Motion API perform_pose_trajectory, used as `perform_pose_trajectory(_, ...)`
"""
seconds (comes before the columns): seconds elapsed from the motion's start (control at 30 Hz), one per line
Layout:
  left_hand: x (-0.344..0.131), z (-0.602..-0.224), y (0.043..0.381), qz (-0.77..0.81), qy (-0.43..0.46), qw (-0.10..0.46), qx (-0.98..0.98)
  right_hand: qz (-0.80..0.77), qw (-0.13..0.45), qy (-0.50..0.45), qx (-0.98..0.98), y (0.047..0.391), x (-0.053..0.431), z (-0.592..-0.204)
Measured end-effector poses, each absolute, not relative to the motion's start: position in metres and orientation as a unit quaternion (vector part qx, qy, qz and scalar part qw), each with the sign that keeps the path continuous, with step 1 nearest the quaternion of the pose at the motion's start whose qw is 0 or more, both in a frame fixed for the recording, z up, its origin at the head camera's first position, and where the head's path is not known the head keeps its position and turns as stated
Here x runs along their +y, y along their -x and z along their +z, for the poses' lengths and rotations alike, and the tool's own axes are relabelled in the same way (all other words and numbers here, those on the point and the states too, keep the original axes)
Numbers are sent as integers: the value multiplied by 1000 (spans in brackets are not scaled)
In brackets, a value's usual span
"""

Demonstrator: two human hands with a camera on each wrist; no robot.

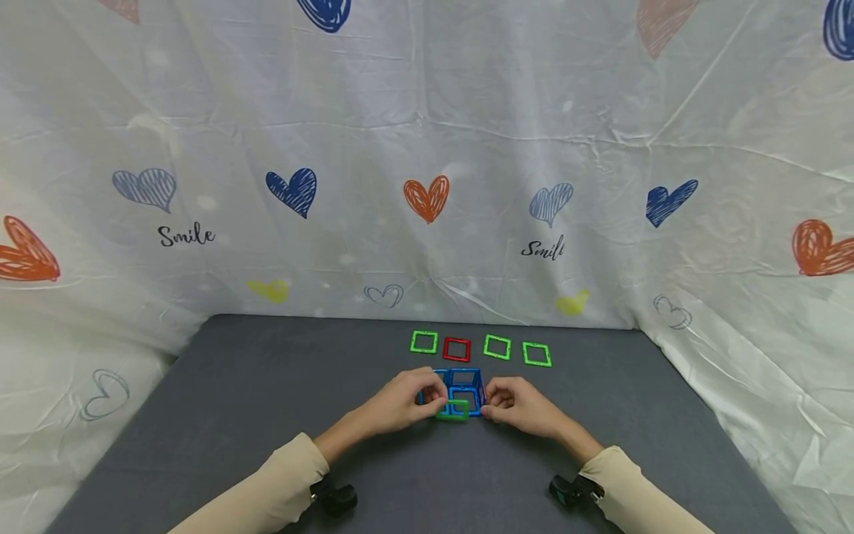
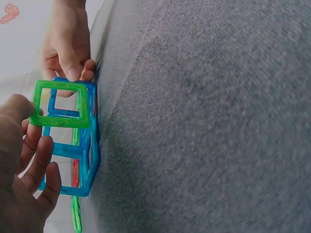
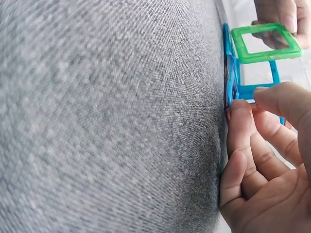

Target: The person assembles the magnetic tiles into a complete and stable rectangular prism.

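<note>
My left hand (image 1: 420, 394) pinches a green square tile frame (image 2: 58, 120) between thumb and fingers, raised in front of the blue tile build (image 2: 68, 150). That build is made of several see-through blue square frames joined into a boxy shape on the table. At its right side, my right hand (image 1: 519, 406) grips the edge with thumb and fingertips. A reddish edge shows low beside these fingers in the right wrist view. In the head view the green frame overlaps the front of the build, and the left hand hides its left part.
Behind the build a row of loose square frames lies flat: a green one (image 1: 423, 351), a red one (image 1: 457, 360), and two more green ones to the right. The dark grey table (image 1: 267, 371) meets a white curtain (image 1: 360, 245) printed with hearts.
</note>
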State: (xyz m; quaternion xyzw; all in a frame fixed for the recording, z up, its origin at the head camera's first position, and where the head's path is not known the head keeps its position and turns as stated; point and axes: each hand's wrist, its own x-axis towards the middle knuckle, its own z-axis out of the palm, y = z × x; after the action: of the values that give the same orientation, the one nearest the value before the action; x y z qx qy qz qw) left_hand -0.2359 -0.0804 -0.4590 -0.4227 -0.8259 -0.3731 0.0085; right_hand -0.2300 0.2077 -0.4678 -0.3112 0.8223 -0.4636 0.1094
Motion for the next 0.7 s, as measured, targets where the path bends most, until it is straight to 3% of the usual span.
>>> perform_pose_trajectory(0.7, -65, -467, 237, -379, 433, 19, -818, -466, 111, 318, 818, 232, 209, -468)
